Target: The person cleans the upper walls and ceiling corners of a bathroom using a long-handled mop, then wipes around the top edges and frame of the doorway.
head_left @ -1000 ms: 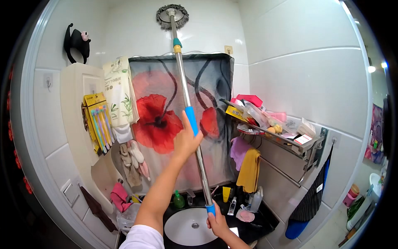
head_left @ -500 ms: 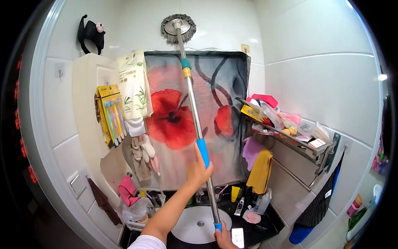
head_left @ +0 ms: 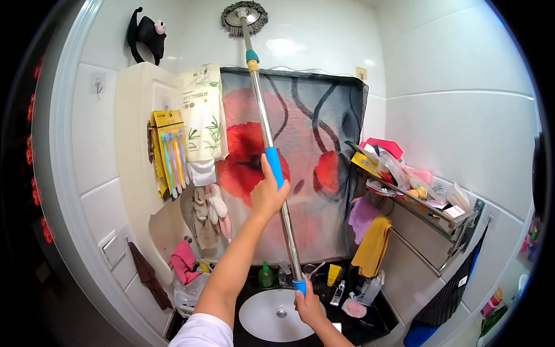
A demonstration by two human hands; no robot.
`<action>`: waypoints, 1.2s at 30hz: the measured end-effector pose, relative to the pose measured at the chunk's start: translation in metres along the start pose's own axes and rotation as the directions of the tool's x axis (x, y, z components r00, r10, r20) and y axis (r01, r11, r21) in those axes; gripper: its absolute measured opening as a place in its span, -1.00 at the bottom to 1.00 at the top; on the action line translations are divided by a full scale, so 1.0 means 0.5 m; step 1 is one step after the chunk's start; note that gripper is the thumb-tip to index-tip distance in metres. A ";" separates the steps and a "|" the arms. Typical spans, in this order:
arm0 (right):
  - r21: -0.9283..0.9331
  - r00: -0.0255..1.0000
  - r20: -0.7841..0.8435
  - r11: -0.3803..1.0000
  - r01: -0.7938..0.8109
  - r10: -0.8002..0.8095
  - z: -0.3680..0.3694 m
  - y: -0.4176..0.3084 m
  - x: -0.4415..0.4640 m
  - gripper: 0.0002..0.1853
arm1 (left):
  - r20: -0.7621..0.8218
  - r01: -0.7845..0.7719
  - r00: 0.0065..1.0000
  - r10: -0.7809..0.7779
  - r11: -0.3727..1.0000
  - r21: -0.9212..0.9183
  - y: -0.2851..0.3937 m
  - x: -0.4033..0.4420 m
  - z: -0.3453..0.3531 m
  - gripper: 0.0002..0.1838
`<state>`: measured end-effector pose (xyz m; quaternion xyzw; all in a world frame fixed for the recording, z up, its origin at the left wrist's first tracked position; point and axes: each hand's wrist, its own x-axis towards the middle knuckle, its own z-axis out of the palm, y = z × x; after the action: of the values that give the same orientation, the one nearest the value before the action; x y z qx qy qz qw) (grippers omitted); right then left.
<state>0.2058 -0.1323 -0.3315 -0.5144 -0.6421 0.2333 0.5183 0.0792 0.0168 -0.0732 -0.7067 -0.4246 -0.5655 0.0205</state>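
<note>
Fingers (head_left: 282,189) wrapped around mop handle (head_left: 263,115)

- Setting: we record a small bathroom, apparently in a home.
- Lower centre: a white oval washbasin (head_left: 260,315) set in a black counter (head_left: 370,324), with a green bottle (head_left: 266,276) behind it.
- Left of centre: packaged toothbrushes (head_left: 174,156) and a bag marked as tissue (head_left: 203,115).
- Right: a metal wall rack (head_left: 442,222) loaded with small items; a yellow cloth (head_left: 372,246) hangs below.
- Upper right: we note pale, glossy wall tiles (head_left: 457,133).
</note>
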 end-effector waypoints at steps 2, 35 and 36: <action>-0.022 0.999 0.040 1.000 -0.019 0.020 0.018 0.004 0.004 -0.40 | -0.003 0.027 1.000 -0.027 1.000 -0.010 -0.030 -0.007 -0.010 -0.01; -0.336 0.930 -0.348 0.942 -0.005 -0.119 -0.011 0.351 -0.206 -0.51 | 0.221 -0.068 0.972 0.080 0.996 -0.060 0.071 -0.210 0.182 0.03; -0.329 0.946 -0.325 0.940 -0.091 -0.022 -0.010 0.361 -0.213 -0.50 | 0.227 -0.071 0.970 0.084 0.996 -0.062 0.079 -0.214 0.189 0.03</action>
<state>0.2790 -0.1644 -0.5251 -0.6384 -0.5697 0.0408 0.5159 0.1777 -0.0219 -0.1766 -0.7835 -0.3810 -0.4901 -0.0255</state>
